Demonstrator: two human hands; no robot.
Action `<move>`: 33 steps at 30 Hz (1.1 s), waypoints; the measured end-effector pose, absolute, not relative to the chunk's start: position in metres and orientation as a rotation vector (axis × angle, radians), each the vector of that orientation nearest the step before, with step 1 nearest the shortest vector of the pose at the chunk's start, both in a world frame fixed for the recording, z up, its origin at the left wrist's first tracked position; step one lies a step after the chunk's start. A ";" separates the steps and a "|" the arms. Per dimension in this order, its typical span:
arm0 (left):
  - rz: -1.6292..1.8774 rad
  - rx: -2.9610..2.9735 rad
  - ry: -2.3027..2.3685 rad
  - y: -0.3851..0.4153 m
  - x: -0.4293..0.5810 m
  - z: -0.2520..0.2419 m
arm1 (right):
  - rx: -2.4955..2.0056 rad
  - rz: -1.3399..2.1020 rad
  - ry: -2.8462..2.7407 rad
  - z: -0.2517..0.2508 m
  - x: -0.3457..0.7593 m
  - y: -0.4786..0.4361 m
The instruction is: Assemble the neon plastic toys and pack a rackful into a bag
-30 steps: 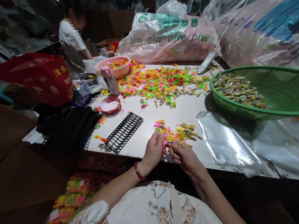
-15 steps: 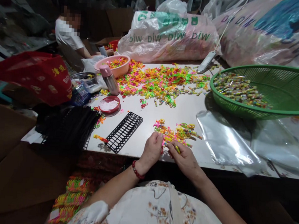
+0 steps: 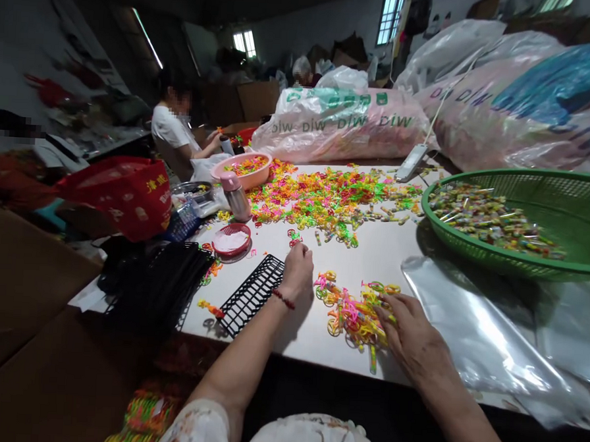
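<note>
Behind the black rack (image 3: pixel 252 294), which lies slantwise on a white table (image 3: pixel 313 341), a dim workroom holds a co-worker in a white shirt (image 3: pixel 174 132) and, farther back, a large printed plastic sack (image 3: pixel 349 128). Between rack and sack spreads a wide heap of bright plastic pieces (image 3: pixel 326 190), with a pink basin (image 3: pixel 251 180) and a pink-topped flask (image 3: pixel 237 199) at its left end, both beyond the rack. Just past the rack's far end sits a small red basket (image 3: pixel 248 243) with white paper inside; left of the rack lies a black stack (image 3: pixel 158 283), and an orange piece (image 3: pixel 211 307) rests by the rack's near left corner. Close along the rack's right side, over its far end, is the left hand (image 3: pixel 298 272), its fingers curled inward with the tips just by a small pink and green piece (image 3: pixel 293 235); whether they pinch it I cannot tell. Farther right of the rack, a small pile of colourful pieces (image 3: pixel 352 313) lies on the table, and the right hand (image 3: pixel 412 329) reaches onto its right side, fingers loosely spread and fingertips against the pieces. Well to the rack's right are clear plastic bags (image 3: pixel 462 329) and, beyond them, a green basket (image 3: pixel 476 247) holding many small wrapped tubes
</note>
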State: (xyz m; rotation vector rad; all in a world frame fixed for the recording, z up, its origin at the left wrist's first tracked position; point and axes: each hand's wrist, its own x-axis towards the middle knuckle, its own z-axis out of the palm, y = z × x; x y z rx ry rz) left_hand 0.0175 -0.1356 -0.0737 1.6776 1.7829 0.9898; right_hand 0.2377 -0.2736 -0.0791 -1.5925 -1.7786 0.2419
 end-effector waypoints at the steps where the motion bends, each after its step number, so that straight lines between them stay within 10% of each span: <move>1: 0.986 1.682 1.817 -0.118 0.013 -0.076 | -1.600 0.226 -1.791 -0.080 0.241 -0.274; 12: 1.139 1.253 1.793 -0.060 -0.014 -0.082 | -1.490 0.988 -1.587 -0.061 0.204 -0.299; 24: 0.965 0.774 0.697 -0.196 -0.008 -0.049 | -1.280 1.369 -0.981 -0.048 0.176 -0.265; 33: 1.106 0.529 0.864 -0.249 0.025 -0.052 | -1.263 0.654 -1.666 -0.065 0.165 -0.275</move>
